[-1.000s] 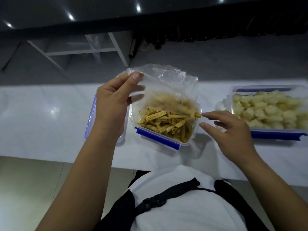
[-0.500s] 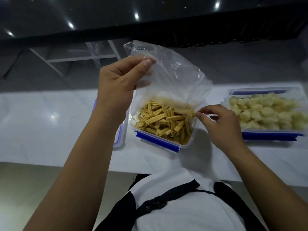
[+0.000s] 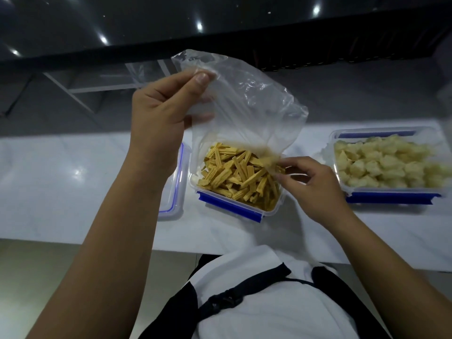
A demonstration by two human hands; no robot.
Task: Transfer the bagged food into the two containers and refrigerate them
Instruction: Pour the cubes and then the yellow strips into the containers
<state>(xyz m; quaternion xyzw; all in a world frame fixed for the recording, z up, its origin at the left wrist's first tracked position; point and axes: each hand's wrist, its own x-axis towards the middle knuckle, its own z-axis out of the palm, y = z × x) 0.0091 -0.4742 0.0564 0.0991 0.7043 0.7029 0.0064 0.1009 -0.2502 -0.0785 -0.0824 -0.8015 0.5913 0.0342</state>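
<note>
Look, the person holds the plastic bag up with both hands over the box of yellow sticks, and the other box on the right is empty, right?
Not quite. The other box on the right is full of pale chunks, as the head view shows. The rest holds: the left hand and right hand hold the plastic bag over the box of yellow sticks.

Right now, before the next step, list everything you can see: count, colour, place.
plastic bag: 1, clear, held up over the middle container
middle container: 1, clear with blue clips, on the counter centre
yellow strips: many, in the middle container
right container: 1, clear with blue clips, counter right
pale chunks: many, in the right container
lid: 1, clear with blue trim, left of the middle container
counter: 1, white
left hand: pinches the bag's top
right hand: pinches the bag's lower corner
</note>
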